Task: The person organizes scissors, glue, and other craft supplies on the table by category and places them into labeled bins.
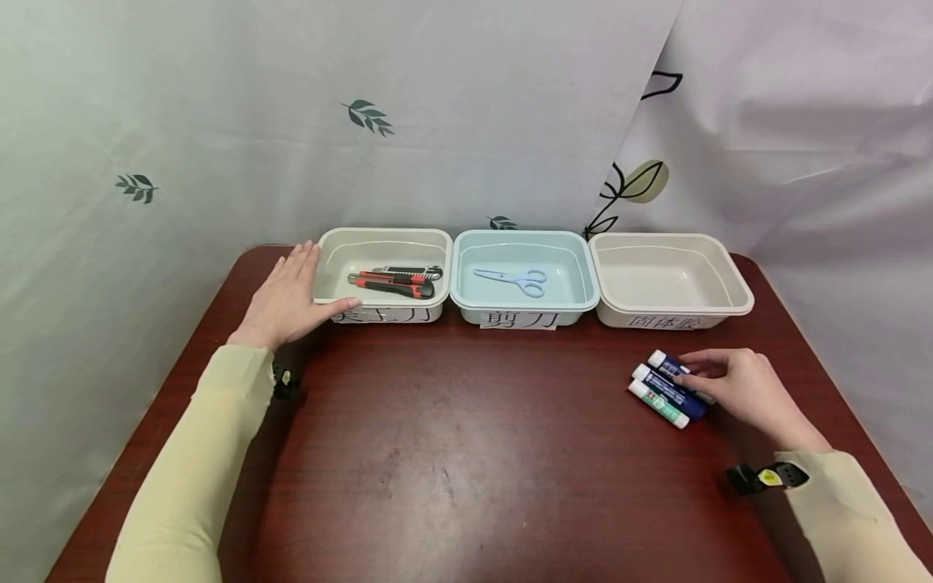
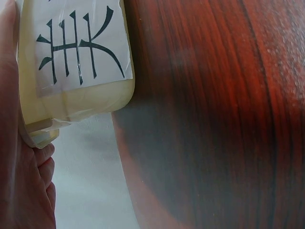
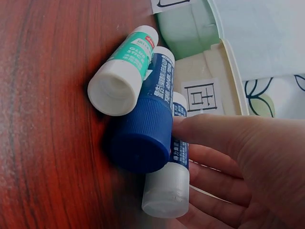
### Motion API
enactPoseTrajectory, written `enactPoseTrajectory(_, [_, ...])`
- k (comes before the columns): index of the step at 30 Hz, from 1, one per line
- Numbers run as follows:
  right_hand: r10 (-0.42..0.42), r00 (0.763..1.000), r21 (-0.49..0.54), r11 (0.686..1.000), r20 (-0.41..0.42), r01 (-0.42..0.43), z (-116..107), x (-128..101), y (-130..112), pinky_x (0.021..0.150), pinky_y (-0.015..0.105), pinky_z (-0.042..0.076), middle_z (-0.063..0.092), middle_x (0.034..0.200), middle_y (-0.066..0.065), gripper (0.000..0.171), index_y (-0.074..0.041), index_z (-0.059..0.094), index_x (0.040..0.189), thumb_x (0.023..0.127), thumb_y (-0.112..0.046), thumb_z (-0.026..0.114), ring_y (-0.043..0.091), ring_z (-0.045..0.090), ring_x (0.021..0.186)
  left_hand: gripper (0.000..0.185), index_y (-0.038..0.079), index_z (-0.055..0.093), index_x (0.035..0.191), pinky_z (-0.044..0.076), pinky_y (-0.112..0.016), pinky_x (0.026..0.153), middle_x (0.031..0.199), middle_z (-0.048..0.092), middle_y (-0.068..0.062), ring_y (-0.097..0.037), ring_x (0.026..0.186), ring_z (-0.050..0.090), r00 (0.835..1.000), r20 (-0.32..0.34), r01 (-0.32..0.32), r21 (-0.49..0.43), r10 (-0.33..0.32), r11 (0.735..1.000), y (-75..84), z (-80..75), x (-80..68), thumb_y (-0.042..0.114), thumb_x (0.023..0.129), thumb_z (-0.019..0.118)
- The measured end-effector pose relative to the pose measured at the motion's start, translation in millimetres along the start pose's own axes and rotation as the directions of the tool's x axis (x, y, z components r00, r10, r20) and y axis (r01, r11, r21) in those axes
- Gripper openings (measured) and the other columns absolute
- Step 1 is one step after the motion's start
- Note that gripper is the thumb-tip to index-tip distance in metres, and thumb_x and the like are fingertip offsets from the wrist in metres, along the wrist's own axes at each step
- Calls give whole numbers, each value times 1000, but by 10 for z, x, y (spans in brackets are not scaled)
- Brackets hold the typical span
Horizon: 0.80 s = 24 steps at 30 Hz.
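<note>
My left hand (image 1: 286,298) lies flat on the table against the left side of a cream tray (image 1: 386,235), fingers straight, thumb along its front corner; the left wrist view shows the palm (image 2: 19,181) by the tray's labelled wall (image 2: 76,57). The tray holds red and black utility knives (image 1: 394,283). At the right, three glue sticks lie side by side: a green-and-white one (image 1: 659,403) (image 3: 121,76), a dark blue one (image 1: 674,391) (image 3: 147,129) and a third with a clear cap (image 1: 665,361) (image 3: 167,191). My right hand (image 1: 736,385) (image 3: 238,157) pinches this third stick between thumb and curled fingers.
A light blue tray (image 1: 521,235) in the middle holds pale blue scissors (image 1: 513,279). An empty cream tray (image 1: 670,237) stands at the right, just beyond the glue sticks. All three carry paper labels. A leaf-print curtain hangs behind the dark wooden table (image 1: 452,453).
</note>
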State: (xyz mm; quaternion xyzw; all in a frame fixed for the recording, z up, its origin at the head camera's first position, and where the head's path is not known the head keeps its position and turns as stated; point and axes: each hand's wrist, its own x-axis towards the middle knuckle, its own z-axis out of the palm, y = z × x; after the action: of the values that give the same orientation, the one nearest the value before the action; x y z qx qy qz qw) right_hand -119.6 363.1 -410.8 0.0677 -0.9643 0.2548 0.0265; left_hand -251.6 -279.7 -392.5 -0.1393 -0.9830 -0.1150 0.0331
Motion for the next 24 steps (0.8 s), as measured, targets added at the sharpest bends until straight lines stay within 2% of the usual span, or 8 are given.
enactPoseTrajectory(7, [17, 1000, -14, 1000, 15, -17, 9, 11, 6, 58, 21, 51, 76, 86, 10, 34, 1, 78, 105, 81, -21, 88, 18, 70, 75, 119, -7, 9, 160, 1, -47, 124, 165, 11, -27, -38, 154, 7, 1000, 2, -2, 1, 2, 1000, -3, 1, -1, 76, 88, 56])
enactPoseTrajectory(24, [35, 998, -7, 999, 46, -35, 19, 34, 10, 59, 22, 52, 75, 87, 10, 34, 0, 79, 105, 82, -23, 88, 19, 70, 77, 119, -6, 9, 160, 1, -47, 124, 166, 10, -27, -37, 154, 6, 1000, 5, 1, 5, -1, 1000, 2, -4, -6, 77, 88, 55])
